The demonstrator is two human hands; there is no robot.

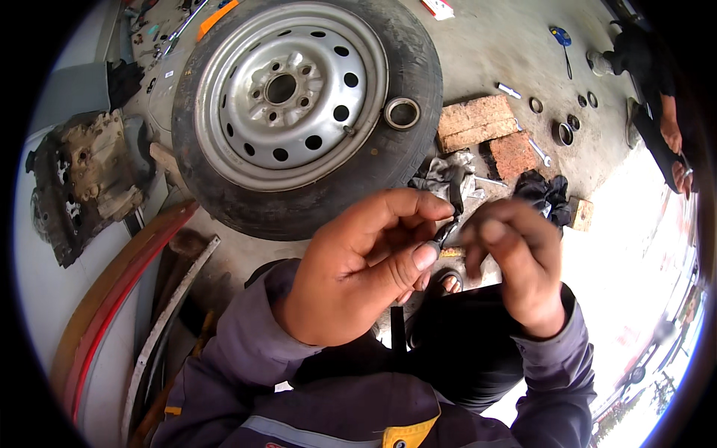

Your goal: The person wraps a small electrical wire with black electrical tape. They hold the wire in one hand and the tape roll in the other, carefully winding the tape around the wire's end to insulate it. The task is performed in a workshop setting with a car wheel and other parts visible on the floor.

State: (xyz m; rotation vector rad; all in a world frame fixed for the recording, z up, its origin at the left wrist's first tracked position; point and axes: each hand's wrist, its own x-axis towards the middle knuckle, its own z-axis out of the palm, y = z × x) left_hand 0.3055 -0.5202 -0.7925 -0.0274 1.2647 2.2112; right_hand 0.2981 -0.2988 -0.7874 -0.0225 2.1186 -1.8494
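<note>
A tyred wheel [321, 112] lies above and left of the left grip [366, 261], which pinches a small dark piece [450, 225], partly hidden. Just right, the right grip [519, 257] is blurred; whether it grasps anything cannot be told. Farther right, a co-worker [667, 123] is partly cut off.

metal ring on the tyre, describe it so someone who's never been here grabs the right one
Find the big silver wheel at the top of the view, ringed by its black tyre. On the tyre's right side, near the bricks, lies a round metal ring. It alone rests on the rubber; the other rings lie farther right, on the floor.
</note>
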